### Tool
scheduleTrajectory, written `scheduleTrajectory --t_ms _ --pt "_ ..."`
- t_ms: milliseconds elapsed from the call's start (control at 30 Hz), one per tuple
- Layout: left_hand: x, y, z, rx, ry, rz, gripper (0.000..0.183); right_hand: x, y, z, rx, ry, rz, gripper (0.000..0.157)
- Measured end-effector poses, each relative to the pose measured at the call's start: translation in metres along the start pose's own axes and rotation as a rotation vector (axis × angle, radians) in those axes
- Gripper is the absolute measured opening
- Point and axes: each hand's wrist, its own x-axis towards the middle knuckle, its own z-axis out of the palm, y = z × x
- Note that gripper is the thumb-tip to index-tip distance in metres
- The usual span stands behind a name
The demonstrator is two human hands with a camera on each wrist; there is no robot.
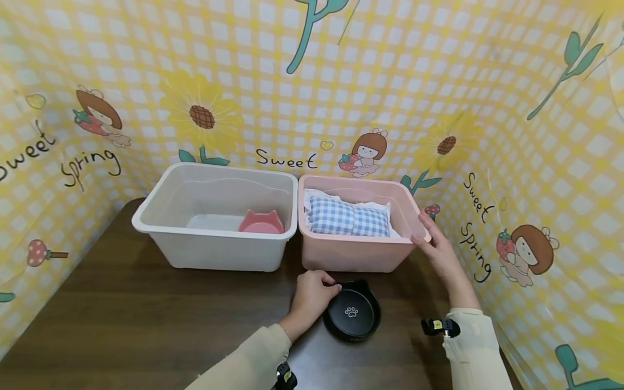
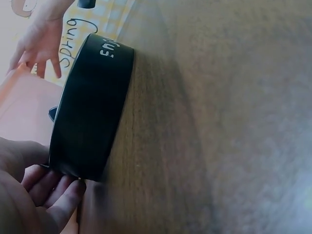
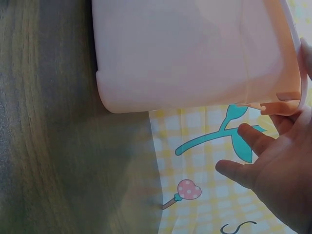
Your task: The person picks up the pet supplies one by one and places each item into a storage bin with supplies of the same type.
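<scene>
Left hand (image 1: 312, 297) gripping paw-print black bowl (image 1: 352, 316); right hand (image 1: 439, 250) open on pink bin (image 1: 351, 252).

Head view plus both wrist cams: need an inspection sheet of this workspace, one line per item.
Surface: dark wood table, bare at the front left.
Job's things: black bowl with a white paw print, on the table in front of the pink bin.
Clutter: pink bin holds a blue checked cushion; white bin beside it holds a pink bowl.
Grippers: left hand grips the black bowl's rim, fingers curled under its edge in the left wrist view; right hand rests with straight fingers on the pink bin's right rim.
Cables: nothing seen; small black wrist devices only.
Surroundings: yellow checked backdrop with sunflowers and "Sweet Spring" lettering on three sides.
</scene>
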Motion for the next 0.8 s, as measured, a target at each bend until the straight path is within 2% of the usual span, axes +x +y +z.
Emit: scheduleTrajectory --t_ms 200,433,600,800 --pt "0.002 0.001 -0.006 -0.013 0.007 0.013 0.011 0.007 0.021 -0.001 -0.025 0.021 0.025 0.064" --pt "0.005 0.006 -0.018 -0.001 0.0 0.042 0.011 0.009 0.027 -0.002 -0.042 0.025 0.025 0.063" --pt "0.007 0.014 -0.032 0.004 -0.002 0.089 0.011 0.011 0.028 -0.002 -0.03 0.021 0.007 0.063" --pt "0.01 0.027 -0.051 -0.006 -0.03 0.109 0.012 0.009 0.03 -0.003 -0.029 0.027 0.015 0.064"
